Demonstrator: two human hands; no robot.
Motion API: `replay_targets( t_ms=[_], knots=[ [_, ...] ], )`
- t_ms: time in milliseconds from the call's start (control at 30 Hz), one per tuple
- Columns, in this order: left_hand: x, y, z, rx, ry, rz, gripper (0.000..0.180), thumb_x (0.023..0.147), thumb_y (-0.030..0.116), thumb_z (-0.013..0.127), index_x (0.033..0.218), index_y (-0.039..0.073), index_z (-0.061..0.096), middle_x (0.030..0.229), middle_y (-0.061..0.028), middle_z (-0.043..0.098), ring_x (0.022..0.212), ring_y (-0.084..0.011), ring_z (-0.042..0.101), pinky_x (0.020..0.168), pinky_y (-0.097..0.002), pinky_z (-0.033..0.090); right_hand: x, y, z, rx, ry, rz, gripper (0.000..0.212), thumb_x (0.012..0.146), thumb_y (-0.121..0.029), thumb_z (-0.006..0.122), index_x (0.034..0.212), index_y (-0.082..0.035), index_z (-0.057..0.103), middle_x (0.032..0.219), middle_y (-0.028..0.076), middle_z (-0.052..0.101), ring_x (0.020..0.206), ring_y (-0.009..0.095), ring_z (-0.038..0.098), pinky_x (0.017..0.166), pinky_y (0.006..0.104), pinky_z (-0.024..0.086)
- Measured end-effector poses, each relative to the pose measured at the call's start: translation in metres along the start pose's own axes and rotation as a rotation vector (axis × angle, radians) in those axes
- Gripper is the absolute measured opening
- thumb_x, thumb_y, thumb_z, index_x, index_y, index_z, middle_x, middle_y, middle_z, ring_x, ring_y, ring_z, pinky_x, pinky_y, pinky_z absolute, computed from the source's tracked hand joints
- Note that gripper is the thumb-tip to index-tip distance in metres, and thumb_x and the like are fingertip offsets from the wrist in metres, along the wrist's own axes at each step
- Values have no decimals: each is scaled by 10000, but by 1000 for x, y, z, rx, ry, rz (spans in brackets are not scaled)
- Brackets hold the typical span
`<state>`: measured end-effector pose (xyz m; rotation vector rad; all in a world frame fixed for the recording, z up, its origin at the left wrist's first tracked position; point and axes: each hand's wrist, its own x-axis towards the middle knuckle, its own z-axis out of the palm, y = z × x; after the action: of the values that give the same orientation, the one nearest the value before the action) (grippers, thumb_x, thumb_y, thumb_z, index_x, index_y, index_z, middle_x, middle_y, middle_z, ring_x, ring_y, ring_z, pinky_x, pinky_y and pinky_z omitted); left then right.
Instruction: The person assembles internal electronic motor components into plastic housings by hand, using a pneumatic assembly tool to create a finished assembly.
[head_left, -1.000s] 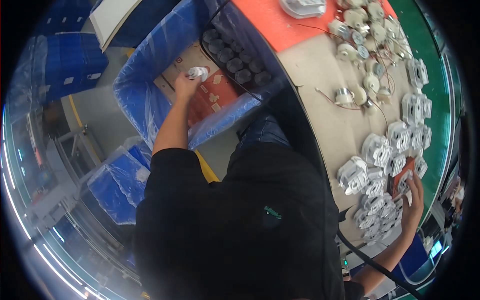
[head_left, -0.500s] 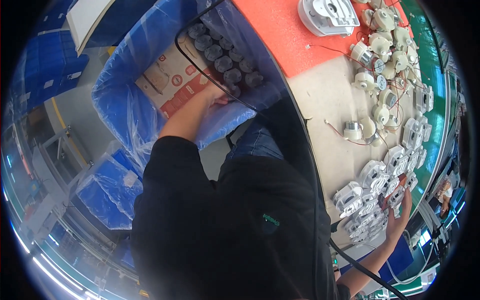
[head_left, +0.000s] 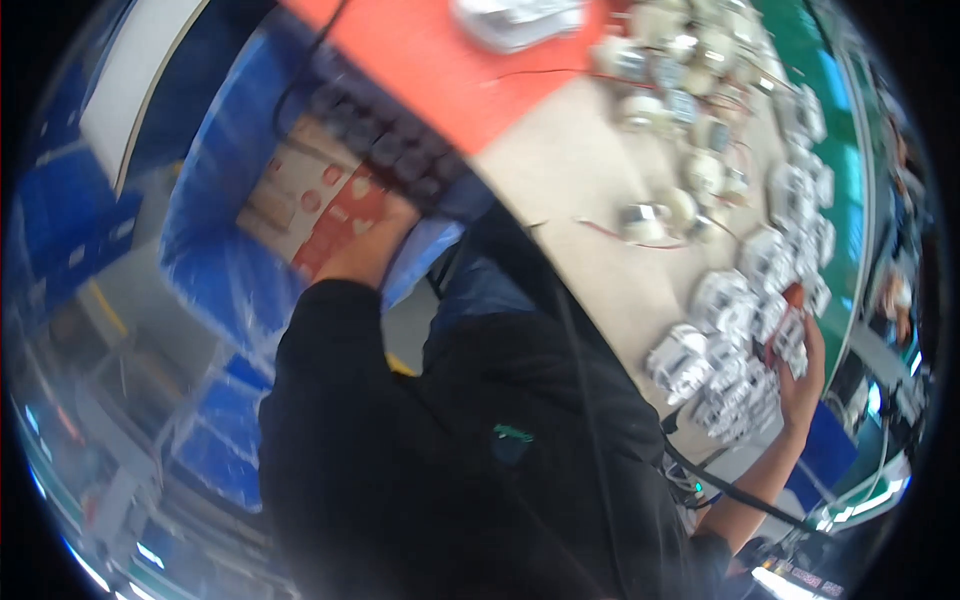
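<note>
Right hand (head_left: 800, 385) near workbench's (head_left: 590, 180) right side, thumb and fingers pinching white plastic housing (head_left: 790, 342), held between them, just beside clustered white housings (head_left: 680, 362). Left hand (head_left: 398, 215) down inside blue-lined bin (head_left: 190, 235), left of workbench; fingers blurred from where I stood, couldn't tell spread or closed. Dark round parts (head_left: 390, 150) sat near it. Cream motors (head_left: 707, 172) with red wires lay on workbench.

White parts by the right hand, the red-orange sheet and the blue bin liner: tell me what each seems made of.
White parts: probably moulded plastic, judging by the uniform white and shaped ridges.
Red-orange sheet: perhaps foam, since it looks matt and evenly coloured; blur hides its texture.
Blue bin liner: likely thin plastic film, slightly glossy, with pale streaks and creases.
</note>
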<state>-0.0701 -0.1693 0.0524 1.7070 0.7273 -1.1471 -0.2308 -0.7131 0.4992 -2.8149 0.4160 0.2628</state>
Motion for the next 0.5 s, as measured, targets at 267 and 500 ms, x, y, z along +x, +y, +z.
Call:
replay_targets(
  t_ms=[267, 500],
  knots=[
    [-16, 6, -53, 310, -77, 139, 349, 873, 206, 749, 1143, 6, 655, 986, -102, 721, 788, -203, 710, 634, -335, 572, 15, -30, 4, -41, 12, -20, 840, 666, 152, 700, 1449, -79, 504, 1479, 134, 527, 1406, 325, 470, 1164, 393, 369],
    [-155, 94, -128, 683, 275, 253, 314, 900, 287, 750, 811, -8, 688, 634, -62, 646, 559, -147, 625, 514, -274, 481, -2, -27, -14, -23, 63, -53, 793, 707, 141, 715, 1430, -132, 538, 1483, 130, 524, 1390, 339, 482, 1137, 401, 404]
  ],
)
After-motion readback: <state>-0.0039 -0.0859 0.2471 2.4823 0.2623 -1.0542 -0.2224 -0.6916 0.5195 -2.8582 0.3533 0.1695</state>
